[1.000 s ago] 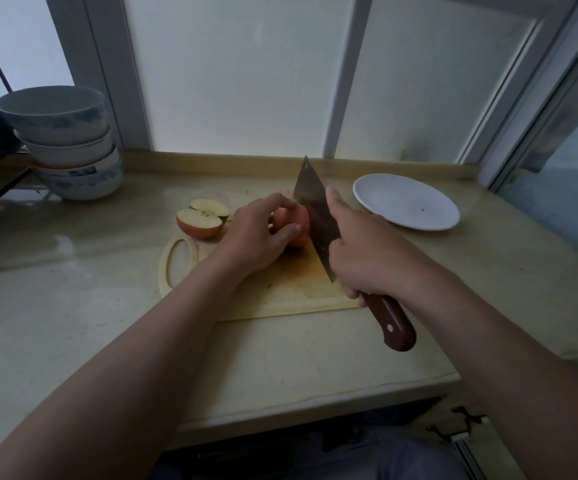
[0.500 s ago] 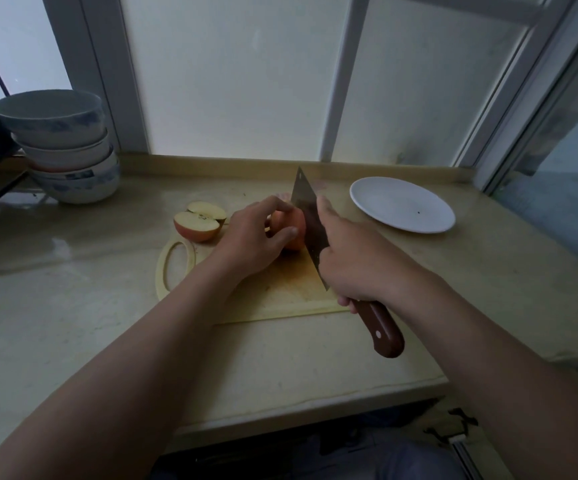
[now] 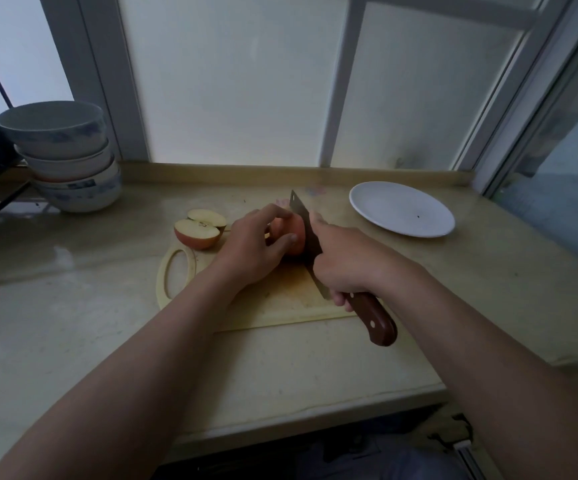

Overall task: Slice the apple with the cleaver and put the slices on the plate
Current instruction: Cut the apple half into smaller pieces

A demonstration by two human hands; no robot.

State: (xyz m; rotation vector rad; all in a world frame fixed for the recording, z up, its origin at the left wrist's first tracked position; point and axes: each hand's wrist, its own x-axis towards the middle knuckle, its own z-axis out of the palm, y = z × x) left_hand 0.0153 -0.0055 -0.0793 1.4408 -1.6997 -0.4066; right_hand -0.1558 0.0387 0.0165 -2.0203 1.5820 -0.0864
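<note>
**Steel blade against a red apple piece on the cutting board**

The pale yellow cutting board (image 3: 280, 303) lies flat on the stone counter (image 3: 72, 323), with an oval grip hole at its left end. At the board's far middle sits a red-skinned apple piece (image 3: 296, 233). The left hand (image 3: 252, 247) curls over it from the left, thumb and fingertips pressed onto the skin to hold it.

The cleaver (image 3: 308, 233) stands on edge against the right side of that piece, its tip pointing past the board's far edge. How deep the edge sits in the flesh cannot be told. The right hand (image 3: 346, 261) is clamped round the front of the brown wooden handle, one finger reaching forward beside the blade. The riveted butt sticks out past the board's near edge.

Two cut apple pieces (image 3: 199, 230) lie touching, pale faces up, just beyond the board's far left corner.

A white plate (image 3: 401, 209) rests on the counter beyond and to the right of the board, well apart from it. A stack of bowls (image 3: 69, 157) stands far to the board's left, by the window frame.
</note>
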